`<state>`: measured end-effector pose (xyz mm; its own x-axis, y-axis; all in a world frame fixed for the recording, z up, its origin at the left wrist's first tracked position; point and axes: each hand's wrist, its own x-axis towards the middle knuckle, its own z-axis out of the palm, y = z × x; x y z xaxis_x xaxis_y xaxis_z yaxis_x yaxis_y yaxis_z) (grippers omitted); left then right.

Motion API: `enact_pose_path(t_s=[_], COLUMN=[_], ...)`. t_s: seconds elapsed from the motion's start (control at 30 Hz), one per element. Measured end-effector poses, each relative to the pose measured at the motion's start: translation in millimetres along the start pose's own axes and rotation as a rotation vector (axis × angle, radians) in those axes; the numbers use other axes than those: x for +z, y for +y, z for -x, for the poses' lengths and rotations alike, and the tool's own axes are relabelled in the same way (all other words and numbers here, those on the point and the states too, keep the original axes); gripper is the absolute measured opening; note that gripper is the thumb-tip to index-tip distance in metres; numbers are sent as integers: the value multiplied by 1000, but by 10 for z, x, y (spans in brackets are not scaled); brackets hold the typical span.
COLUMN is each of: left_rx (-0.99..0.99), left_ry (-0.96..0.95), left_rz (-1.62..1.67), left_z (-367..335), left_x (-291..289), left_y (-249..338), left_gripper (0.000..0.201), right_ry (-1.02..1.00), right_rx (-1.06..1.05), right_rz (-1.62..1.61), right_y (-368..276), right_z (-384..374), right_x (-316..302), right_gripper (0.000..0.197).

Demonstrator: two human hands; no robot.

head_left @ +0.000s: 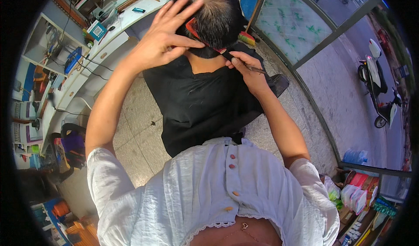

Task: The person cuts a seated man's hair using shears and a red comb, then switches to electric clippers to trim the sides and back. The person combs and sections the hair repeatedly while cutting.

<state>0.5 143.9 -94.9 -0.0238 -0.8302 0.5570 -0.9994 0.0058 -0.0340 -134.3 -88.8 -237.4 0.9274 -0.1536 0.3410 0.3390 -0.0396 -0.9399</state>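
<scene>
centrally, in the upper part of the head view, a seated person's dark-haired head (218,21), seen from behind and bent forward, lies between the wearer's two bare hands. the left hand (163,41) is at its left side, fingers spread apart, the forefinger extended across the hair toward the nape. beside that hand a red comb-like piece (190,26) lies against the hair; whether it is gripped cannot be told. the right hand (248,71), right of the nape, is clamped on a slim dark-handled tool (228,55), whose front end meets the lower hairline near a second bit of red; whether the red parts are one object is unclear. a black barber's cape (205,100) covers the shoulders and back and hangs over the speckled tiled floor (135,128). at upper left runs a curved white counter (118,21) bearing a blue-and-white qr-code stand (97,30). right of the head, a broom (247,38) is near a glass panel (290,21); a motor scooter (376,78) is parked outside, far right.
</scene>
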Motion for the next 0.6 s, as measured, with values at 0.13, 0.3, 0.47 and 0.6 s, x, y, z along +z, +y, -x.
enact_pose_path(t_s=[0.13, 0.3, 0.47, 0.6], left_rx=[100, 182, 135, 85], left_ry=[-212, -346, -443, -433], left_rz=[-98, -102, -68, 10], left_z=[-300, -543, -673, -683], left_x=[31, 60, 105, 88], left_y=[35, 64, 87, 118], left_gripper=[27, 28, 26, 32], right_ry=[26, 39, 112, 97], right_rx=[21, -31, 17, -178], right_rz=[37, 20, -203, 188], right_y=[-74, -26, 43, -151], right_z=[-42, -82, -20, 95], right_x=[-56, -106, -107, 40], right_gripper=[23, 23, 23, 23])
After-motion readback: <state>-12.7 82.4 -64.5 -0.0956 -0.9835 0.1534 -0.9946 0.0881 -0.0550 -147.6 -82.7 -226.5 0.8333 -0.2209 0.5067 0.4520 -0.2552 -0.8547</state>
